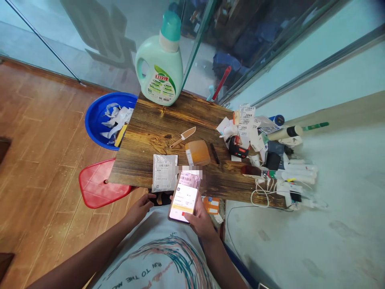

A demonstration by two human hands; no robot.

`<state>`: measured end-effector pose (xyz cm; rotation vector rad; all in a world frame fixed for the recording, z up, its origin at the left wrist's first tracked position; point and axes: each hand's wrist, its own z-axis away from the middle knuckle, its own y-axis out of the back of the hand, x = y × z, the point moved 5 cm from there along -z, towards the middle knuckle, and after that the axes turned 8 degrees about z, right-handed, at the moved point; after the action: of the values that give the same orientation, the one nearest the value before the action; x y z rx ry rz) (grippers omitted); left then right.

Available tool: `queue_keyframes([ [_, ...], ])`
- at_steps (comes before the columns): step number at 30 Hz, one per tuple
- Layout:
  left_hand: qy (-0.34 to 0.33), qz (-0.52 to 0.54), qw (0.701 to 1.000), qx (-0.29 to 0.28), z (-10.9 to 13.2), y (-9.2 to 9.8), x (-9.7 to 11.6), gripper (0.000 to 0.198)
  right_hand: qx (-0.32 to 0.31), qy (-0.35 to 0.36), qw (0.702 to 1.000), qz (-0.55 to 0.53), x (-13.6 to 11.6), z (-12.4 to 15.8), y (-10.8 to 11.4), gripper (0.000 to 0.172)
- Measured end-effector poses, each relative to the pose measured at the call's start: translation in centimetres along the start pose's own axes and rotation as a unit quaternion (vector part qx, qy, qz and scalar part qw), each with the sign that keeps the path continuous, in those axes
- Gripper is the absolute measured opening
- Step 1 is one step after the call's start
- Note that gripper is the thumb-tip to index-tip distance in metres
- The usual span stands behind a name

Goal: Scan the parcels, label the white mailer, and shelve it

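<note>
A smartphone (184, 198) with a lit screen rests in my right hand (200, 216), the thumb lying over the lower part of the screen. The display shows a barcode label above a white panel and a red button. My left hand (143, 206) is by the table's near edge, fingers loosely apart and nothing visible in them. Just beyond it lies a flat white parcel (165, 172) with a printed label. Behind the phone are an orange-brown plastic box (197, 152), a small knife (184, 137) and a dark pen-like stick (214, 153).
A large detergent bottle (162, 60) stands at the wooden table's (144, 132) far edge. Label strips (246, 120), a black-and-red device (237, 147) and white cables (261, 194) crowd the right side. Left are a blue basin (93, 128) with scraps and a red stool (102, 182).
</note>
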<state>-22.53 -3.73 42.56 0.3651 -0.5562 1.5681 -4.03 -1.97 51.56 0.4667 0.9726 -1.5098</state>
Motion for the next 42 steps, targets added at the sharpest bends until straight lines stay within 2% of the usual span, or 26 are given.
queue_keyframes([
  [5,0.009,0.017,1.000,0.001,-0.4,0.0,0.2,0.051,0.020,-0.011,0.999,-0.044,0.6,0.3,0.3,0.093],
  [8,0.022,0.028,0.999,0.021,-0.9,0.8,0.3,0.052,0.047,-0.015,0.995,-0.083,1.4,0.3,2.0,0.083],
  [11,0.003,0.041,0.997,0.062,-1.4,2.0,1.3,0.049,0.126,-0.015,0.991,-0.051,2.8,-0.4,5.7,0.063],
  [14,-0.050,0.088,0.985,0.140,-1.4,3.4,3.3,0.044,0.210,-0.015,0.977,0.046,4.0,-2.0,10.8,0.055],
  [17,-0.101,0.169,0.954,0.226,-1.0,3.7,5.6,0.045,0.230,-0.013,0.968,0.100,4.4,-4.2,15.2,0.048],
  [20,-0.165,0.190,0.933,0.259,-0.6,1.8,8.2,0.042,0.220,-0.005,0.960,0.175,3.3,-5.7,18.3,0.040],
  [23,-0.238,0.137,0.932,0.237,-1.0,-2.5,11.1,0.037,0.192,0.016,0.940,0.281,0.3,-5.9,20.0,0.030],
  [25,-0.296,0.075,0.933,0.190,-2.0,-7.0,13.2,0.035,0.176,0.043,0.919,0.349,-3.2,-5.4,20.9,0.025],
  [28,-0.356,-0.039,0.929,0.090,-4.5,-15.8,16.6,0.030,0.163,0.100,0.889,0.416,-10.4,-4.0,23.0,0.025],
  [30,-0.349,-0.140,0.926,0.030,-7.1,-22.2,18.8,0.028,0.153,0.136,0.874,0.440,-15.7,-3.4,25.0,0.031],
  [32,-0.330,-0.221,0.918,0.011,-10.0,-27.8,21.1,0.024,0.141,0.163,0.860,0.461,-20.5,-3.5,27.5,0.033],
  [34,-0.317,-0.249,0.915,0.014,-13.0,-32.2,23.3,0.019,0.123,0.177,0.846,0.487,-24.0,-4.6,30.1,0.028],
  [36,-0.306,-0.271,0.912,0.024,-15.5,-35.3,25.1,0.011,0.099,0.180,0.833,0.514,-25.9,-6.5,32.6,0.021],
  [38,-0.295,-0.290,0.910,0.032,-17.5,-37.3,26.1,0.006,0.071,0.179,0.822,0.536,-26.4,-8.7,34.6,0.018],
  [42,-0.270,-0.313,0.909,0.050,-19.5,-38.3,26.4,0.010,0.015,0.184,0.800,0.571,-24.6,-12.6,37.4,0.018],
])
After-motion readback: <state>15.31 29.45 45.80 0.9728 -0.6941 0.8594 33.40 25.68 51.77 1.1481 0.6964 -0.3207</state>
